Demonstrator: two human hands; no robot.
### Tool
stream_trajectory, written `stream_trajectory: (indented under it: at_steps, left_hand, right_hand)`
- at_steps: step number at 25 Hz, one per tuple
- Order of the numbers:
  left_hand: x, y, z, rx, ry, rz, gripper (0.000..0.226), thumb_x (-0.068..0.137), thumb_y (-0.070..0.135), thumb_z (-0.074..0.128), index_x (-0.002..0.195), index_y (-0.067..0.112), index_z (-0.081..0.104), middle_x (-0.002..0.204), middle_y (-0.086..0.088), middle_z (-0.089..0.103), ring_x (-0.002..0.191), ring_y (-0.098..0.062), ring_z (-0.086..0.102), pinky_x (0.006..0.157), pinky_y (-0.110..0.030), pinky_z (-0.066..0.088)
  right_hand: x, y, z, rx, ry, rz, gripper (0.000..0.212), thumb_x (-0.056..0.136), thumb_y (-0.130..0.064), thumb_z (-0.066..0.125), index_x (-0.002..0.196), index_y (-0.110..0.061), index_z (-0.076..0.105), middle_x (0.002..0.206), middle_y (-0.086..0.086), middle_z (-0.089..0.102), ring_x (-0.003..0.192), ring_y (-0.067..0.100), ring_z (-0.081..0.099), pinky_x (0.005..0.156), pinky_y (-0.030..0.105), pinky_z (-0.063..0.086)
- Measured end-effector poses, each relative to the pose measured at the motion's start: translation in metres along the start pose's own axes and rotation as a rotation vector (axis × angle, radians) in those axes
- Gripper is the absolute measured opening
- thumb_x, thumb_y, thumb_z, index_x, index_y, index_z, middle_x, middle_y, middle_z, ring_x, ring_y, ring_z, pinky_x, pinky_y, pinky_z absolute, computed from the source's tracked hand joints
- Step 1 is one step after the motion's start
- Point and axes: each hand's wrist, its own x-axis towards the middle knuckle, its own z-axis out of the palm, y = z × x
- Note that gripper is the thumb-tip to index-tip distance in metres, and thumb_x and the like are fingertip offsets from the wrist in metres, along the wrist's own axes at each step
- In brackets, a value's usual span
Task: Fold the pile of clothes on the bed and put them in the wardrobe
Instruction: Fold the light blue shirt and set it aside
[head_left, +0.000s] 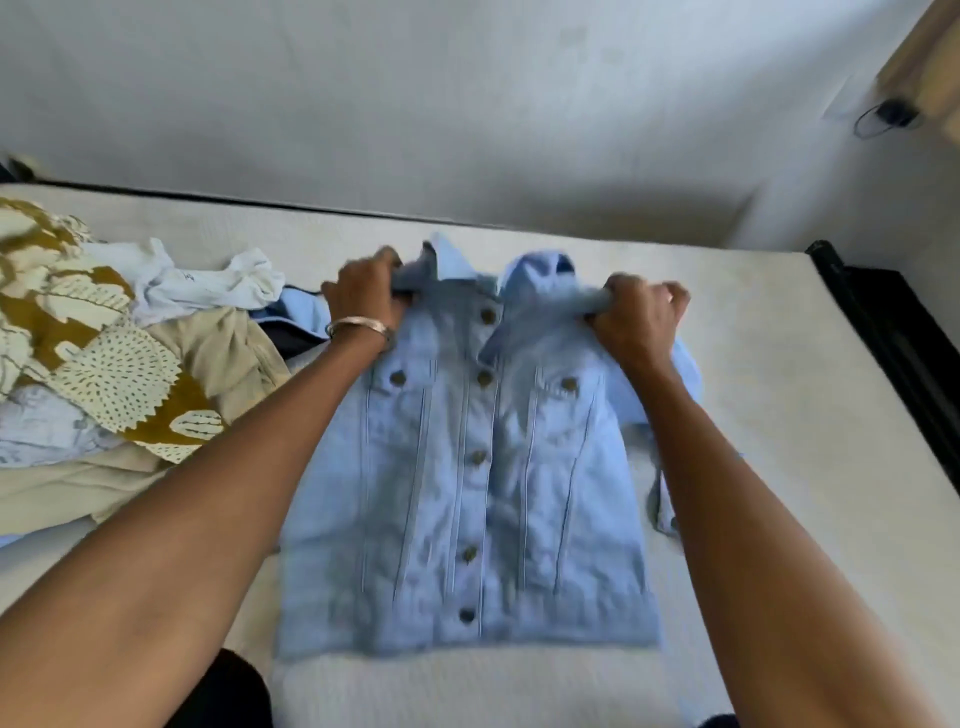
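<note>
Two hands work the jacket (467, 467), which lies face up and buttoned at the middle of the bed (779, 415), collar toward 12 o'clock. Our left hand (363, 291) grips the shoulder at 11 o'clock; our right hand (639, 317) bunches the shoulder at 1 o'clock. The pile (104, 353) waits at 9 o'clock. We judge the folding has just begun: next, we would fold both shoulders down toward the hem at 6 o'clock, keeping the edges level.
</note>
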Motion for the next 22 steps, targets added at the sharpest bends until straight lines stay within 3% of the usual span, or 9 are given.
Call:
stream_trajectory:
  at_steps: [3, 5, 7, 10, 13, 15, 18, 20, 22]
  left_hand:
    - [0.008, 0.051, -0.081, -0.126, 0.377, -0.001, 0.039, 0.08, 0.012, 0.062, 0.117, 0.013, 0.053, 0.114, -0.015, 0.061, 0.113, -0.037, 0.05, 0.085, -0.042, 0.039]
    - [0.003, 0.054, -0.111, -0.062, 0.35, 0.04, 0.043, 0.079, 0.01, 0.062, 0.121, 0.016, 0.053, 0.116, -0.014, 0.059, 0.115, -0.036, 0.049, 0.087, -0.043, 0.039]
    - [-0.013, 0.038, -0.13, 0.139, 0.0, 0.111, 0.034, 0.081, 0.013, 0.065, 0.113, 0.019, 0.061, 0.109, -0.012, 0.064, 0.109, -0.034, 0.056, 0.091, -0.044, 0.045]
    - [-0.065, 0.007, -0.139, 0.549, -0.809, 0.163, 0.028, 0.077, 0.023, 0.076, 0.103, 0.022, 0.067, 0.096, 0.0, 0.065, 0.085, -0.019, 0.06, 0.073, -0.032, 0.055]
    - [-0.118, -0.022, -0.128, 0.7, -0.978, 0.12, 0.019, 0.073, 0.029, 0.076, 0.088, 0.028, 0.064, 0.094, -0.001, 0.064, 0.086, -0.02, 0.061, 0.075, -0.029, 0.055]
    - [-0.133, -0.03, -0.117, 0.721, -0.62, 0.109, 0.017, 0.075, 0.023, 0.069, 0.092, 0.025, 0.065, 0.101, -0.006, 0.066, 0.1, -0.025, 0.062, 0.086, -0.037, 0.049]
    - [-0.136, -0.017, -0.115, 0.442, -0.1, 0.023, 0.027, 0.087, 0.013, 0.057, 0.113, 0.015, 0.056, 0.117, -0.015, 0.06, 0.11, -0.035, 0.056, 0.091, -0.042, 0.046]
    - [-0.15, 0.021, -0.121, -0.083, -0.215, 0.006, 0.029, 0.086, 0.03, 0.069, 0.107, 0.013, 0.059, 0.103, -0.014, 0.065, 0.095, -0.034, 0.062, 0.082, -0.042, 0.052]
    - [-0.178, 0.071, -0.134, -0.643, -0.553, -0.094, 0.042, 0.082, 0.051, 0.068, 0.099, 0.013, 0.063, 0.091, -0.011, 0.067, 0.082, -0.03, 0.066, 0.07, -0.046, 0.058]
  right_hand:
    - [0.018, -0.023, -0.078, 0.291, 0.361, -0.054, 0.029, 0.069, -0.003, 0.054, 0.097, -0.007, 0.058, 0.093, 0.019, 0.064, 0.088, 0.04, 0.057, 0.074, 0.04, 0.036]
    - [0.012, -0.022, -0.116, 0.295, 0.206, -0.156, 0.034, 0.072, -0.003, 0.063, 0.105, -0.011, 0.057, 0.091, 0.018, 0.064, 0.087, 0.038, 0.058, 0.071, 0.04, 0.042]
    - [-0.006, -0.01, -0.14, 0.013, -0.26, -0.24, 0.041, 0.072, -0.024, 0.082, 0.107, -0.019, 0.062, 0.096, 0.013, 0.066, 0.092, 0.033, 0.061, 0.077, 0.037, 0.048]
    - [-0.062, 0.003, -0.141, -0.261, -0.835, -0.258, 0.041, 0.063, -0.048, 0.086, 0.094, -0.036, 0.063, 0.094, -0.004, 0.066, 0.089, 0.021, 0.064, 0.08, 0.033, 0.053]
    - [-0.129, 0.006, -0.116, -0.241, -1.112, -0.247, 0.038, 0.074, -0.045, 0.08, 0.105, -0.026, 0.07, 0.098, -0.003, 0.068, 0.091, 0.019, 0.064, 0.072, 0.026, 0.05]
    - [-0.154, 0.005, -0.108, -0.091, -1.088, -0.187, 0.037, 0.078, -0.037, 0.08, 0.107, -0.016, 0.073, 0.099, 0.003, 0.07, 0.089, 0.02, 0.065, 0.069, 0.025, 0.049]
    - [-0.161, -0.01, -0.119, 0.478, -0.687, 0.104, 0.025, 0.08, -0.021, 0.079, 0.083, 0.002, 0.07, 0.075, 0.01, 0.067, 0.065, 0.021, 0.063, 0.055, 0.027, 0.05]
    - [-0.162, -0.041, -0.125, 0.87, -0.482, 0.331, 0.024, 0.086, -0.01, 0.073, 0.07, 0.002, 0.06, 0.068, 0.013, 0.061, 0.057, 0.021, 0.058, 0.053, 0.028, 0.047]
    - [-0.162, -0.079, -0.132, 1.125, -0.435, 0.41, 0.019, 0.091, -0.005, 0.065, 0.073, 0.001, 0.061, 0.075, 0.015, 0.061, 0.062, 0.022, 0.057, 0.06, 0.032, 0.048]
